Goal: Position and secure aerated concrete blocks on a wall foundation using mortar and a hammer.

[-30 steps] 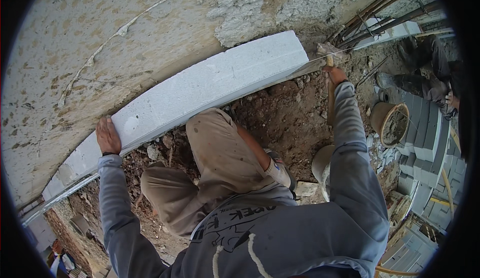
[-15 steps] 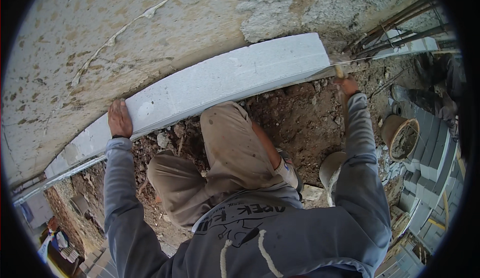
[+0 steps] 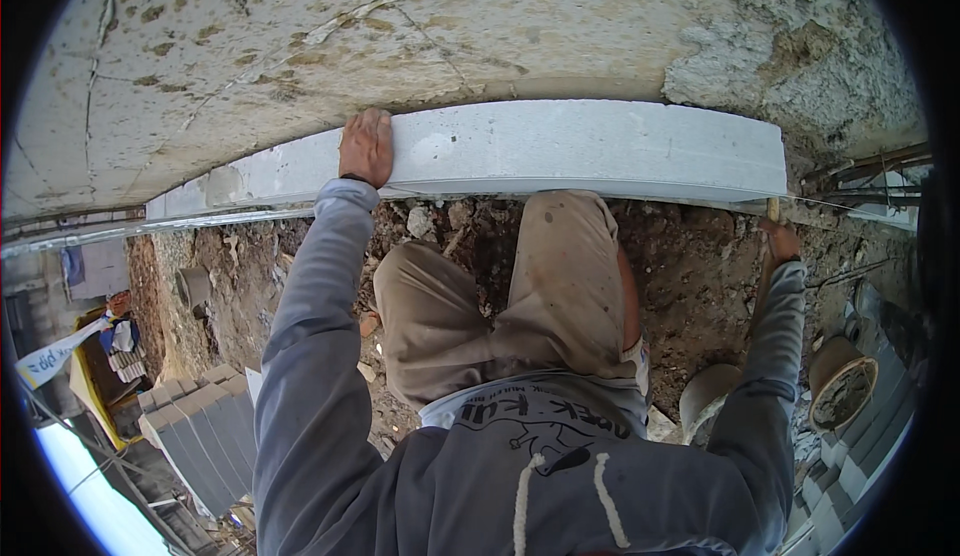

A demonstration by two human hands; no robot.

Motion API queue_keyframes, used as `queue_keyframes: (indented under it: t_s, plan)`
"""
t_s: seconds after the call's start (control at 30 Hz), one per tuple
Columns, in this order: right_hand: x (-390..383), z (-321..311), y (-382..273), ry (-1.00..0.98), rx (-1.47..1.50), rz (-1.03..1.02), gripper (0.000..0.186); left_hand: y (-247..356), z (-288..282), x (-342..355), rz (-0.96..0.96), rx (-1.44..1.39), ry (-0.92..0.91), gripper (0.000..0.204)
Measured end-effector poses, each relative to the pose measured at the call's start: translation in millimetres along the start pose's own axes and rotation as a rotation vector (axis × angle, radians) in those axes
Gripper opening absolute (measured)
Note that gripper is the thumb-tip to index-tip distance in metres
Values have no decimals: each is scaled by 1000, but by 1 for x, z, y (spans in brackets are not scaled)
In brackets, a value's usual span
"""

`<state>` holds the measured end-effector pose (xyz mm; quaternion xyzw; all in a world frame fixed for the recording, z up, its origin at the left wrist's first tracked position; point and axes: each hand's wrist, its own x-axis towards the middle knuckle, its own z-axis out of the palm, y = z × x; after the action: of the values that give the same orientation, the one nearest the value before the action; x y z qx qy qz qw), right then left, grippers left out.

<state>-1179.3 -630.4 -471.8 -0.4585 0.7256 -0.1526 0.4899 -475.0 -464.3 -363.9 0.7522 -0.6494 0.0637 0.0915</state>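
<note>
A long row of white building blocks [image 3: 560, 141] lies along the foot of a rough wall. My left hand [image 3: 367, 146] rests flat on top of it, fingers stretched toward the wall and holding nothing. At the row's right end, my right hand [image 3: 779, 243] is closed round a wooden handle [image 3: 772, 209], whose top end stands close to the row's front face. Whether the handle carries a tool head cannot be made out. A thin string [image 3: 850, 206] runs rightward from near that end. My bent knees are close to the row's front side.
The stained wall [image 3: 480, 46] rises directly behind the row. Rubble and soil [image 3: 690, 276] cover the ground. Two buckets [image 3: 708, 396] stand near my right arm. Grey blocks are stacked [image 3: 205, 426] at lower left and at lower right. Steel bars [image 3: 870, 176] jut out at far right.
The view has turned, so the row now lies nearly level and appears farther right. My left hand remains on the blocks, and my right hand still grips the wooden handle by the row's right end.
</note>
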Motion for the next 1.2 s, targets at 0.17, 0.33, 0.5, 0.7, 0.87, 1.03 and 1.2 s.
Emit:
queue_keyframes:
  t_s: [0.17,0.33,0.5,0.7,0.87,1.03,1.2]
  plan:
    - [3,-10,3,170,148,40,26,4,-4,0,-29,-19,-25,36]
    - [10,-10,3,179,-231,-89,26,2,-2,-1,-4,-6,14,34]
    - [-3,5,19,99,-36,46,43,0,0,0,22,34,-11,33]
    - [-69,24,50,470,124,139,52,-2,0,-1,-36,-60,42,34]
    - [-161,38,19,520,414,24,45,-27,-7,13,-233,-350,-117,46]
    - [-220,54,-58,411,367,-320,37,-34,-8,17,-304,-185,-249,56]
    - [-244,126,-159,188,-93,-920,24,-27,-3,13,-242,-193,-121,60]
